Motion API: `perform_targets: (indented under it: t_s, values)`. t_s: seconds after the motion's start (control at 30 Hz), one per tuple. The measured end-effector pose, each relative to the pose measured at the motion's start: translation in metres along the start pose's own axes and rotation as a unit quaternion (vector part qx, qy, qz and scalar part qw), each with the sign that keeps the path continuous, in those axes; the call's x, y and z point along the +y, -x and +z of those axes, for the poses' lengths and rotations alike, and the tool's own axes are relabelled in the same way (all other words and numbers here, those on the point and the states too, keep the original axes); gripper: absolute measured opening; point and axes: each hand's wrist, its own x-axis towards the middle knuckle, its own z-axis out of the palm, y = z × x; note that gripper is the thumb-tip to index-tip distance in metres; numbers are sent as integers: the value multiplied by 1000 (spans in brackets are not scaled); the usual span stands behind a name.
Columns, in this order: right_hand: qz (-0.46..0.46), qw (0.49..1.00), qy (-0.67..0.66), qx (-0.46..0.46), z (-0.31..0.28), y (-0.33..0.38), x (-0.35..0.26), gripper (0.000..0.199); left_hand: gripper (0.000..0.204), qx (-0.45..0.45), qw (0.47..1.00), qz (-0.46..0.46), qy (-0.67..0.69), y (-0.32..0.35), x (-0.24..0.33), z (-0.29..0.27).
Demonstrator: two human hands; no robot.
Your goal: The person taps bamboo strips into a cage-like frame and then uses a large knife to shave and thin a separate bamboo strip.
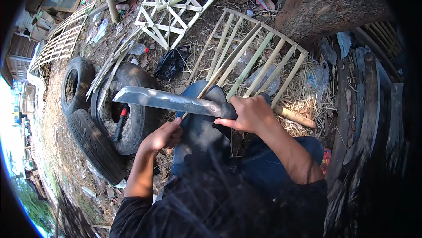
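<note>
My right hand (251, 114) is wrapped around the dark handle of a machete (167, 100). Its broad, worn blade points left across my lap. In my left hand (161, 137), a thin bamboo strip (226, 67) is pinched. The strip runs up and to the right, passing beneath the blade, and its far part lies over a row of bamboo slats. A dark sheet-like piece (202, 135) covers my left leg below the blade. Whether the edge touches the strip cannot be made out.
Beyond my knees lies a bamboo slat frame (281, 41), with a bamboo lattice (184, 7) farther back. Old tires (147, 126) stand at left; a red-and-black tool (121, 121) rests in one. A tree trunk (325, 9) rises at right, near a pale wooden stick (295, 118).
</note>
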Motion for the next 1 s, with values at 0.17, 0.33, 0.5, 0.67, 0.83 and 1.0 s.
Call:
perform_targets:
  t_s: [0.17,0.33,0.5,0.67,0.83,1.0]
  values:
    - [57,996,58,34,-23,-2,28,64,58,53,998,-1,-24,-3,9,12]
    - [57,994,74,63,-36,4,40,60,58,68,997,5,-45,-2,10,17]
    - [269,952,53,135,-70,10,83,53,57,48,998,25,-28,2,1,8]
    - [379,866,-12,325,-105,40,127,52,58,5,999,24,26,-1,-9,-6]
    - [304,888,-99,331,-93,38,104,44,57,150,978,49,-139,3,-11,24]
    - [255,934,-171,180,-81,28,58,40,49,260,909,111,-307,12,-9,50]
